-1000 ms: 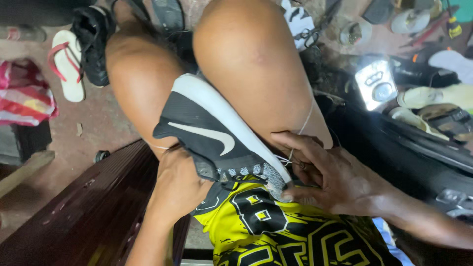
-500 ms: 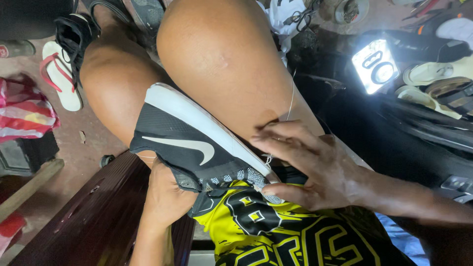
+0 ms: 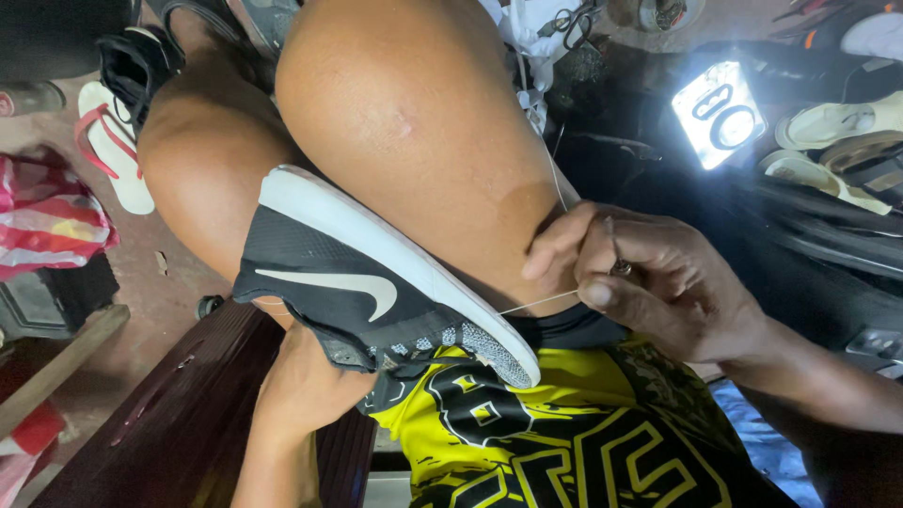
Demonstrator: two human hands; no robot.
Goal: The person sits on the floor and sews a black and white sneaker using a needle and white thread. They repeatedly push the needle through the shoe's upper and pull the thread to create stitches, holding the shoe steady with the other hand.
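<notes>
At the far left a red-and-white striped bag and a white flip-flop with red straps lay on the floor, well apart from the work. The left hand was cupped under the black sneaker, its fingers hidden beneath the upper, so its grip seemed closed on the shoe, apparently to brace it from below. The sneaker was wedged between the two bare knees and rested against the thigh, which probably kept it steady for stitching. It was turned on its side with the white sole facing up toward the knee. Its long axis ran diagonally from upper left to lower right; which end was the toe could not be told with certainty, though the grey knit end pointed down toward the yellow-and-black jersey. A pale thread was stretched taut from the sole's edge to the right hand, whose grip was closed on a thin needle or awl pinched between thumb and fingers. At the far right a bright rectangular lamp lit a dark surface with pale shoe soles on it.
</notes>
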